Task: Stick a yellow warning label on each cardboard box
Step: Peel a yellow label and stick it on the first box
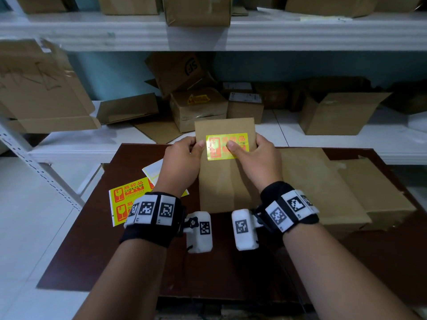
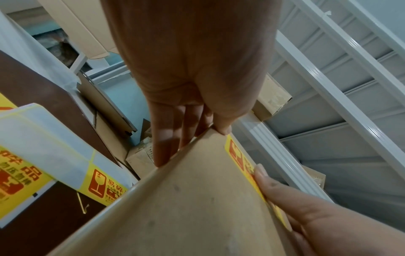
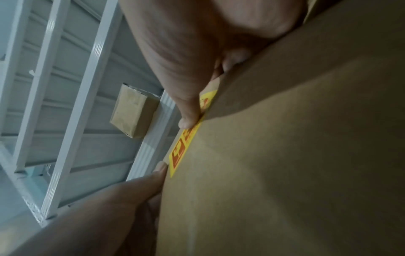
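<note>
Both hands grip the box [image 1: 225,172]; the right hand [image 1: 256,162] thumb presses the label [image 1: 221,146] flat, and the left hand [image 1: 182,160] steadies it. Sheets [image 1: 129,199] of labels lie on the counter [image 1: 208,262], so further boxes likely remain.

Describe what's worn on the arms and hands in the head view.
Hands bare, no gloves or sleeves. Each wrist carries a black band ringed with white square-coded marker tiles. A white padded camera block with its own marker hangs under each wrist; a thin dark cable trails below.
</note>
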A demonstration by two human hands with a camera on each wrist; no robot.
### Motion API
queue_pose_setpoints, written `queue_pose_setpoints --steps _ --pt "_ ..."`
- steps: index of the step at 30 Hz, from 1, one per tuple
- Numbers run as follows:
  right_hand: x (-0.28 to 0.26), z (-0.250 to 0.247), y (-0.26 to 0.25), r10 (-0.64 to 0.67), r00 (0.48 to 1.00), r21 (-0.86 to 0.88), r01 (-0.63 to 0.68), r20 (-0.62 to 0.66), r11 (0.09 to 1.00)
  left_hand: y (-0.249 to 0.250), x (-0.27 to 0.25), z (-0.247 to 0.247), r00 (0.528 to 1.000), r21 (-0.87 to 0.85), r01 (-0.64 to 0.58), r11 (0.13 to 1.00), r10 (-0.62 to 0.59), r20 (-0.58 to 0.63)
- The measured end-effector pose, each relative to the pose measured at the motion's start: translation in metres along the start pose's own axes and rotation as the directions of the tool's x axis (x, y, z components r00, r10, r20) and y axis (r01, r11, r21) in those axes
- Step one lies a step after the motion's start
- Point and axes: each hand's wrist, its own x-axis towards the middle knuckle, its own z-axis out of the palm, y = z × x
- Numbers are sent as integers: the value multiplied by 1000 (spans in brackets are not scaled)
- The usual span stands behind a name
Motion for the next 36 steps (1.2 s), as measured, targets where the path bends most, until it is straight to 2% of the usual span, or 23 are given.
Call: queue_pose_setpoints --steps 7,12,16,21,25,33,36 --pt "10 0 9 35 999 93 -35 6 995 1 0 -1 999 23 25 999 -26 35" --pt "11 -6 9 52 999 89 -51 -11 995 2 1 0 999 12 41 999 -41 21" --pt "3 -6 5 -3 998 88 -3 68 996 3 1 3 998 31 62 998 -61 -15" --pt "3 -2 7 -11 999 120 7 36 993 12 1 6 986 10 153 988 -152 -66" --pt "3 -1 5 19 1000 136 -19 -1 991 14 0 6 980 46 135 990 -126 -156" --pt "0 -2 6 10 1000 148 -13 18 989 16 2 1 972 -9 177 984 -176 -156" --pt "-3 -1 5 -18 1000 132 15 17 991 20 -3 3 978 -3 154 988 -153 -139"
